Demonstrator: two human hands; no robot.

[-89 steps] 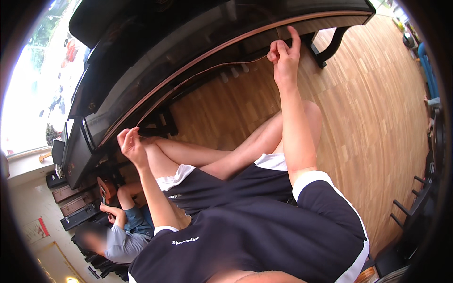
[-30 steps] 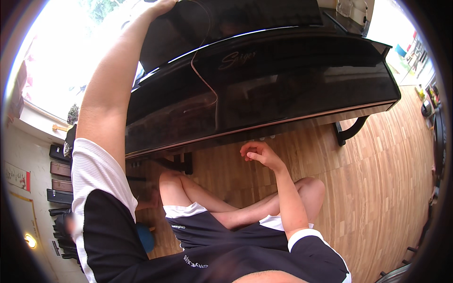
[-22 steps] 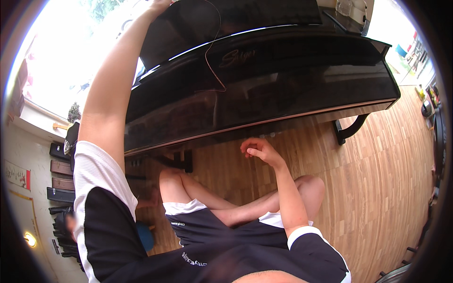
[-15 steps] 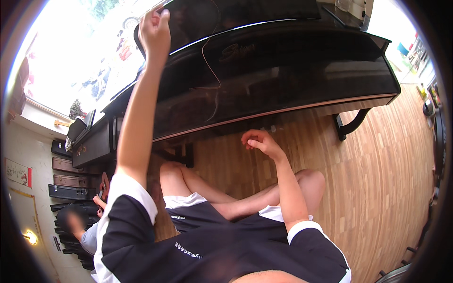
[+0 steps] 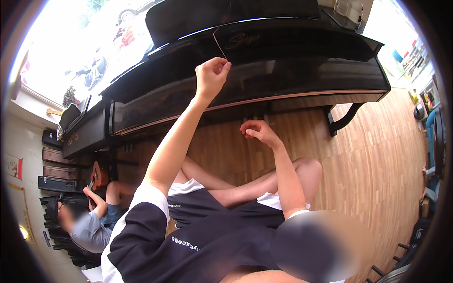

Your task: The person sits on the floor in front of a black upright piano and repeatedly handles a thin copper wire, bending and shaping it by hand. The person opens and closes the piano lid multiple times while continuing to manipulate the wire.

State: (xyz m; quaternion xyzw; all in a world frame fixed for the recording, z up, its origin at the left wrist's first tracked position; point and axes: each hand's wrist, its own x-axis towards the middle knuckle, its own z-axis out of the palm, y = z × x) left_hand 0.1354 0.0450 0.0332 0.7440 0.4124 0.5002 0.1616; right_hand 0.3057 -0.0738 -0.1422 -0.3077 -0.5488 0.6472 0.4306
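Note:
My left hand [image 5: 213, 78] is raised in front of the glossy black piano [image 5: 306, 73], its fingers closed in a pinch. A thin copper-coloured string [image 5: 218, 41] runs down over the piano front to the fingertips of that hand. The part of it inside the fingers is hidden. My right hand [image 5: 261, 133] hovers lower, above my crossed legs and short of the piano. Its fingers curl in toward the thumb; whatever they may hold is too small to make out.
A piano leg [image 5: 344, 119] stands on the wooden floor [image 5: 373, 165] at right. On the left, a seated person [image 5: 92, 228] holds a small brown guitar [image 5: 98, 175] near stacked instrument cases [image 5: 59, 170]. A transparent container [image 5: 348, 8] sits at the far right.
My left hand has come down and to the right from the upper left, to the string's lower part. My right hand has barely moved. The view has shifted slightly.

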